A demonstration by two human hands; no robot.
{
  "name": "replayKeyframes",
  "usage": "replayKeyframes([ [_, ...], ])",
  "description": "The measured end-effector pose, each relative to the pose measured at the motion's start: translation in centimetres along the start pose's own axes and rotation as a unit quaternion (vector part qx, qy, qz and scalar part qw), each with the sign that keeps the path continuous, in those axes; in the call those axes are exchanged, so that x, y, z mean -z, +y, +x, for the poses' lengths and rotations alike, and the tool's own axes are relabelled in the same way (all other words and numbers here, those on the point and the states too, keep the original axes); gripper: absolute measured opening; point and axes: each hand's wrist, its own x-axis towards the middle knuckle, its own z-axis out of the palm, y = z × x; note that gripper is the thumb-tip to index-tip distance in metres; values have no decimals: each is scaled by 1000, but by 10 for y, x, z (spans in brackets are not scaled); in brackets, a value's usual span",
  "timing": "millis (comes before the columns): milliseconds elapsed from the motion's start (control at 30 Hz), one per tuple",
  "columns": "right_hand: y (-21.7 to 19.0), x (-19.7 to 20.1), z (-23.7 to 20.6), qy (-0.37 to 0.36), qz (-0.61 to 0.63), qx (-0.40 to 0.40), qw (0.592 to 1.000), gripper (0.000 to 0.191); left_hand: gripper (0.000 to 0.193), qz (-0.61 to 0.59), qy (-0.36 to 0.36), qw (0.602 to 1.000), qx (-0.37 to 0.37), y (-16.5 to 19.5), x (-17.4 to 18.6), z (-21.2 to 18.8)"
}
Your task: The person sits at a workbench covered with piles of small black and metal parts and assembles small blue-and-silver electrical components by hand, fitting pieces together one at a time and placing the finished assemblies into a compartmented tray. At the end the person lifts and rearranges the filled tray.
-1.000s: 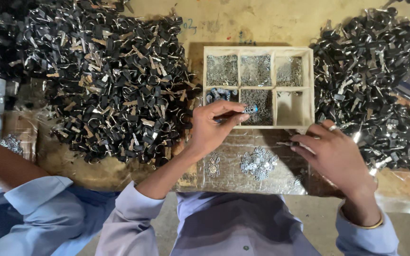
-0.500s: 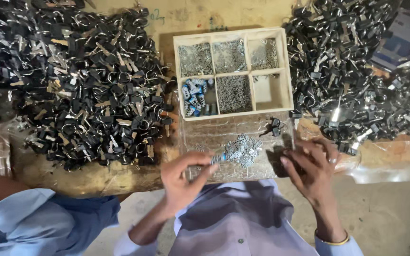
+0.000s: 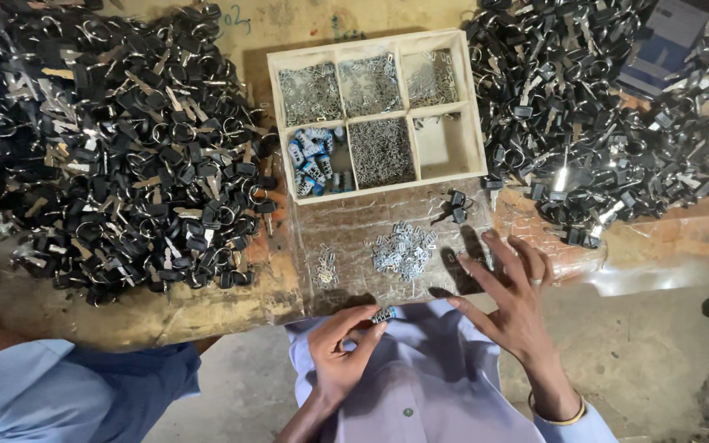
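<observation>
Head view: wooden tray (image 3: 478,135) compartments hold silver clips (image 3: 381,152) and blue pieces (image 3: 312,157).

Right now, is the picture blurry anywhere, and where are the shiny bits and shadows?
Head view: mostly sharp; the left hand and the small blue-and-silver part it pinches look slightly soft. Glare glints off the clear plastic sheet at right. The right hand casts a dark shadow by the loose metal clips.
</observation>
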Motion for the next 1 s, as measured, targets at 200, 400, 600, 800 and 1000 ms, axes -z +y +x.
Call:
replayKeyframes([
  [200, -1, 5, -2, 37, 61, -31, 997, 68, 27, 42, 22, 999, -12, -7, -1, 1],
  [400, -6, 3, -3, 2, -29, 15, 999, 58, 25, 36, 27, 999, -5, -8, -2, 2],
  [600, 0, 0, -11, 28, 83, -1, 996, 56, 25, 36, 26, 999, -12, -7, -2, 5],
  [800, 5, -12, -21, 18, 22, 98, 995, 40, 25, 44, 29, 998, -22, -6, -2, 7],
  [1000, -13, -11, -20, -15, 179, 81, 980, 27, 26, 60, 37, 997, -21, -6, -5, 7],
])
